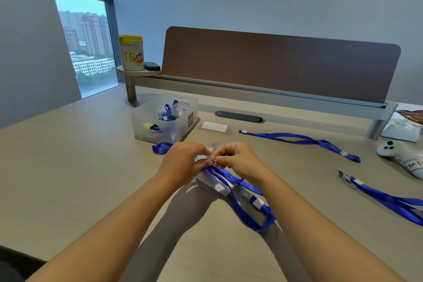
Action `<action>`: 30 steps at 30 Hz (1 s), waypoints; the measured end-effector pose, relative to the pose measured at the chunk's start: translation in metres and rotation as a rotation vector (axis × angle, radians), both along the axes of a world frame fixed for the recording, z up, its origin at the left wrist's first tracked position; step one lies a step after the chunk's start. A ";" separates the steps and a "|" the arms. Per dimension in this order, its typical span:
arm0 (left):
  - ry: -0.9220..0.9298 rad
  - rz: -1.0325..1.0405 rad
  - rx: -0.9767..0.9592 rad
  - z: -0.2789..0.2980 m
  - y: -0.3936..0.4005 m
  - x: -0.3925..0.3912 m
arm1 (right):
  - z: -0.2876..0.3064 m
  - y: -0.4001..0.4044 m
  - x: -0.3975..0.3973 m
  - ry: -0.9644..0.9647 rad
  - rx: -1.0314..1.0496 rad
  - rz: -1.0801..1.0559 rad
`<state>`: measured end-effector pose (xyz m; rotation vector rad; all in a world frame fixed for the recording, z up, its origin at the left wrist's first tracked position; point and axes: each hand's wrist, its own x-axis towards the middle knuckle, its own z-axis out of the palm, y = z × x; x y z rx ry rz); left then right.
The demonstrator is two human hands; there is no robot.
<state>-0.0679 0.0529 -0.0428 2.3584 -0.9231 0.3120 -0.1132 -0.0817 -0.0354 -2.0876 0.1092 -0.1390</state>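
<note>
My left hand [183,161] and my right hand [238,160] meet above the middle of the table. Between their fingertips they pinch a clear badge holder [209,155] with a white card in it. A blue lanyard [242,199] hangs from that spot and loops down to the right, its white clip lying on the table. A white card stack [215,184] lies under the lanyard, partly hidden by my left hand.
A clear plastic bin [164,119] of small items stands behind my hands. A finished badge with lanyard [297,139] lies beyond, another blue lanyard [389,199] at right. A white game controller [400,155], a yellow-lidded jar [131,52] and a brown desk divider [274,64] are further off.
</note>
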 end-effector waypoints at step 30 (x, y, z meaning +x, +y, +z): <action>0.475 -0.199 -0.152 0.007 0.001 0.013 | 0.001 -0.013 0.005 -0.033 0.076 -0.006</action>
